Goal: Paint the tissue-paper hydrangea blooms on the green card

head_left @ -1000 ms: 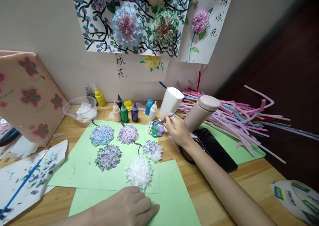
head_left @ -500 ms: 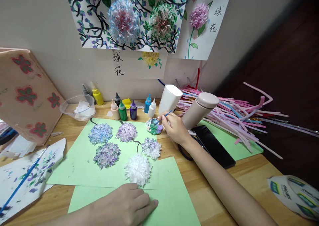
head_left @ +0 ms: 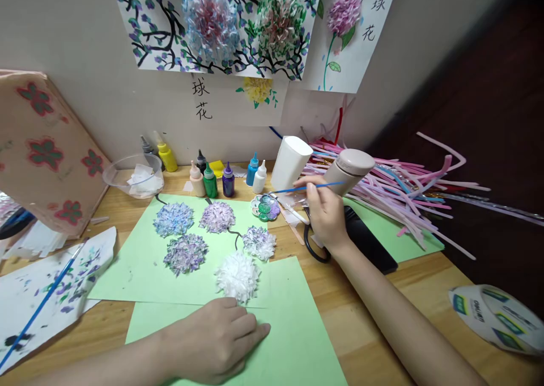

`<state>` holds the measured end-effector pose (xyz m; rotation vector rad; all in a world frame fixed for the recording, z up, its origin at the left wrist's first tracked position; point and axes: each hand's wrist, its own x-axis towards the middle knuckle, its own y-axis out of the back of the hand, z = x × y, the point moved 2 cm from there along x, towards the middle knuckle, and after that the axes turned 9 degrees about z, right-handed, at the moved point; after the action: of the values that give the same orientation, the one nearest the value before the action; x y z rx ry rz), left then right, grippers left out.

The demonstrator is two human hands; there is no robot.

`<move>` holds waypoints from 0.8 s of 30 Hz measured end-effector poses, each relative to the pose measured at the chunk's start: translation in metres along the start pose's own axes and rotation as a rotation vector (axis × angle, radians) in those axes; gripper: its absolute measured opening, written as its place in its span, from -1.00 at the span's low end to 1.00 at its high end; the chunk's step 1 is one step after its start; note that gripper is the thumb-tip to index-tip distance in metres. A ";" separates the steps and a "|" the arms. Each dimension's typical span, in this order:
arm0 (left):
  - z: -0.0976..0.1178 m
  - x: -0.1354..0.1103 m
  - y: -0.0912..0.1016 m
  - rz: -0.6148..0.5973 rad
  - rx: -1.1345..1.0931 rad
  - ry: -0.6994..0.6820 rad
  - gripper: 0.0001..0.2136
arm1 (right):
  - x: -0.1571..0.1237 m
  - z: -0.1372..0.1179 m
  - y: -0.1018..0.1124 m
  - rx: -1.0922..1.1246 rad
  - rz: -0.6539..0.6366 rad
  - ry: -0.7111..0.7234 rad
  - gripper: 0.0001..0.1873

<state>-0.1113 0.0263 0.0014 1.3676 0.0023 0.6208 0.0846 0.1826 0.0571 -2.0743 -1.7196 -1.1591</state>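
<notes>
My right hand [head_left: 325, 211] pinches a thin blue paintbrush [head_left: 302, 189], held level above the table with its tip just right of the flower-shaped paint palette [head_left: 265, 208]. My left hand [head_left: 216, 340] rests palm down, fingers loosely curled, on the near green paper sheet [head_left: 293, 340], just below a white tissue-paper flower [head_left: 237, 276]. Several tinted paper flowers [head_left: 186, 253] sit on the far green sheet [head_left: 127, 267], joined by a dark painted stem.
Small paint bottles [head_left: 209, 180] line the wall. A clear bowl [head_left: 128, 175] stands at left, a white cup [head_left: 289, 163] and beige flask [head_left: 347, 171] behind my right hand. Scissors [head_left: 315, 251], a dark phone [head_left: 368, 241], pink strips [head_left: 408, 193], a spare brush [head_left: 40, 306] on a paint-marked paper.
My right hand has lifted the brush off the palette and drawn back to the right, turning the brush level. My left hand has stayed on the green sheet.
</notes>
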 end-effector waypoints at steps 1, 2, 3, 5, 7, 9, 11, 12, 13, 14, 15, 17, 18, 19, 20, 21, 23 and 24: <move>0.000 0.000 0.000 0.002 0.003 0.001 -0.60 | -0.009 0.000 0.009 0.000 0.031 -0.024 -0.72; 0.000 0.000 0.000 0.004 0.006 0.002 -0.60 | -0.019 0.002 0.019 0.001 0.046 -0.051 -0.71; -0.001 0.000 0.000 0.007 0.009 0.002 -0.60 | -0.031 0.004 0.028 -0.008 0.052 -0.080 -0.71; -0.001 0.000 0.000 0.010 0.015 0.001 -0.61 | -0.054 0.012 0.044 -0.046 0.015 -0.094 -0.72; 0.000 0.000 0.000 0.008 0.021 -0.005 -0.62 | -0.074 0.018 0.055 -0.056 0.032 -0.061 -0.74; 0.000 0.001 0.001 0.006 0.035 -0.006 -0.62 | -0.086 0.023 0.060 -0.006 0.108 -0.090 -0.75; 0.000 0.001 0.001 0.008 0.067 -0.001 -0.62 | -0.093 0.026 0.059 0.035 0.167 -0.133 -0.77; 0.000 0.001 0.001 0.011 0.095 0.007 -0.63 | -0.094 0.027 0.057 0.050 0.178 -0.148 -0.79; 0.000 0.001 0.001 0.013 0.132 0.019 -0.63 | -0.096 0.028 0.054 0.062 0.175 -0.155 -0.80; 0.000 0.001 0.001 0.015 0.173 0.029 -0.64 | -0.096 0.029 0.052 0.075 0.163 -0.155 -0.81; 0.000 0.001 0.001 0.012 0.213 0.035 -0.64 | -0.097 0.030 0.050 0.088 0.147 -0.149 -0.81; 0.002 0.001 0.000 -0.003 0.272 0.037 -0.63 | -0.098 0.031 0.048 0.101 0.119 -0.130 -0.81; 0.002 0.001 0.000 -0.012 0.286 0.035 -0.62 | -0.098 0.032 0.048 0.097 0.109 -0.123 -0.81; 0.003 0.001 0.000 -0.021 0.291 0.033 -0.62 | -0.099 0.033 0.048 0.090 0.097 -0.117 -0.81; 0.003 0.001 0.000 -0.027 0.292 0.034 -0.62 | -0.099 0.033 0.048 0.082 0.084 -0.111 -0.81; 0.003 0.001 0.000 -0.032 0.290 0.038 -0.62 | -0.099 0.033 0.048 0.075 0.068 -0.103 -0.82; 0.003 0.002 0.000 -0.037 0.279 0.049 -0.62 | -0.099 0.034 0.047 0.060 0.024 -0.083 -0.82; 0.002 0.002 0.001 -0.038 0.268 0.050 -0.62 | -0.099 0.034 0.047 0.050 0.002 -0.070 -0.82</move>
<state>-0.1090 0.0256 0.0030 1.6063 0.1567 0.6386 0.1405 0.1159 -0.0183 -2.1106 -1.7584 -1.0435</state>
